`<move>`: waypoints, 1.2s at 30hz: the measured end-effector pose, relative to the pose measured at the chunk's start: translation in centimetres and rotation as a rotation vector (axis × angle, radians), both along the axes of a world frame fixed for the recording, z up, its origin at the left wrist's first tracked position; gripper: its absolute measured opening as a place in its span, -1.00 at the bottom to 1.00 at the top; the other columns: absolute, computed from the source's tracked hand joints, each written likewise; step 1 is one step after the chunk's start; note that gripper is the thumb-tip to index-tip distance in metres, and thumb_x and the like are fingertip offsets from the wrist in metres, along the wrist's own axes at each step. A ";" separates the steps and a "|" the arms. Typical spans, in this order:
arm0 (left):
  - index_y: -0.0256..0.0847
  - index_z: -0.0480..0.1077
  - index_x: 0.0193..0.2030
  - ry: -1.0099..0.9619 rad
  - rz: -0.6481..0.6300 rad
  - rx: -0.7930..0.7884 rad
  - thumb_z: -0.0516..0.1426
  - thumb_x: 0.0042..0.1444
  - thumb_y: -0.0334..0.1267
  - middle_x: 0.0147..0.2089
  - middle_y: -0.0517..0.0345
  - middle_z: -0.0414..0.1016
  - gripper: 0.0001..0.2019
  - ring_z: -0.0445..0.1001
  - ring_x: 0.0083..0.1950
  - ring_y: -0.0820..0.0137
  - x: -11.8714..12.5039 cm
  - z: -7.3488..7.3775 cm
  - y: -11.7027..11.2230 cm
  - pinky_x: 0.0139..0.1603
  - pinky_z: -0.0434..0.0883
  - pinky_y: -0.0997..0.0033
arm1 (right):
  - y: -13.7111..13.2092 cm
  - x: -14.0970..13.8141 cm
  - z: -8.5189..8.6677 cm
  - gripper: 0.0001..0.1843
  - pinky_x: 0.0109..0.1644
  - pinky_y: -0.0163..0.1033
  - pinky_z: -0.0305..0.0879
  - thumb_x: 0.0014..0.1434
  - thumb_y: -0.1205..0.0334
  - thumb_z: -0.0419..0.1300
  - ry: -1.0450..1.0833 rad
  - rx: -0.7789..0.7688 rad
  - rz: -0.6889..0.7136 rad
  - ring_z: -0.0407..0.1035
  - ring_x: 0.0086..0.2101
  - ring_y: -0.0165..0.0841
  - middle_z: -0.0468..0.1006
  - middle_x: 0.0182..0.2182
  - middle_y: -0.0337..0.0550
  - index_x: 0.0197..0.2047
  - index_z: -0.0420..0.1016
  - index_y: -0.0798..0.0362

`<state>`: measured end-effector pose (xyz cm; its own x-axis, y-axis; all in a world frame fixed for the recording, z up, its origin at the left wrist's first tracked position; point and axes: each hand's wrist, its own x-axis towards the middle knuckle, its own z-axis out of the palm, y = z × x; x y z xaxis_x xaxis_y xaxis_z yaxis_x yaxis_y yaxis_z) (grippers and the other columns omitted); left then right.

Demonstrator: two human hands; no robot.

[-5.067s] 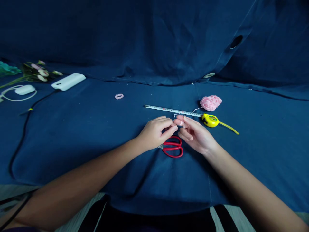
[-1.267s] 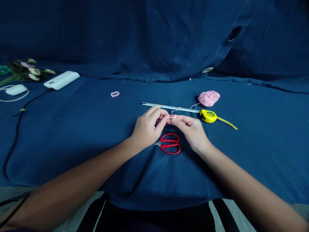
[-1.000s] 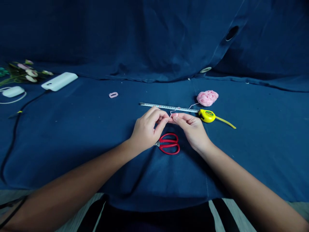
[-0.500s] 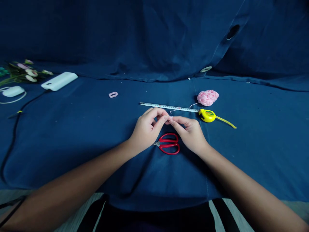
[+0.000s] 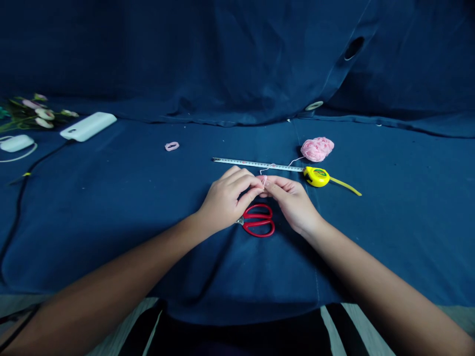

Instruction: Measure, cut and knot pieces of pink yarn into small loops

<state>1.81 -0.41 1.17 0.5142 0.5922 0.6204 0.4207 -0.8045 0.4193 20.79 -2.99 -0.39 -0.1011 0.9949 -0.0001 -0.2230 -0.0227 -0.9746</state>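
Observation:
My left hand (image 5: 227,199) and my right hand (image 5: 291,200) meet fingertip to fingertip over the blue cloth, both pinched on a thin pink strand (image 5: 264,180). The strand trails back across the tape towards a pink yarn ball (image 5: 317,149). Red-handled scissors (image 5: 257,225) lie on the cloth just under my hands. A yellow tape measure (image 5: 315,176) lies beyond my fingers with its blade (image 5: 256,164) pulled out to the left.
A small pink loop (image 5: 172,146) lies at the middle left. At the far left are a white power bank (image 5: 88,126), a white charger with cable (image 5: 15,144), a black cord (image 5: 17,207) and artificial flowers (image 5: 35,109). Draped blue fabric (image 5: 237,59) rises behind.
Both hands have stayed together, working the strand with small finger movements; the pinch point has sunk slightly towards the cloth. The view has shifted a little.

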 end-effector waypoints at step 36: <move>-0.08 0.56 0.03 -0.034 0.069 0.086 0.20 0.33 -0.27 -0.10 0.11 0.58 -0.82 0.52 -0.04 0.31 -0.4 -0.2 0.8 0.04 0.47 0.24 | 0.1 0.7 0.6 -0.70 0.13 -0.10 0.49 0.24 -0.04 0.38 -0.090 0.116 0.151 0.60 -0.14 -0.26 0.74 -0.15 -0.16 -0.07 0.73 -0.05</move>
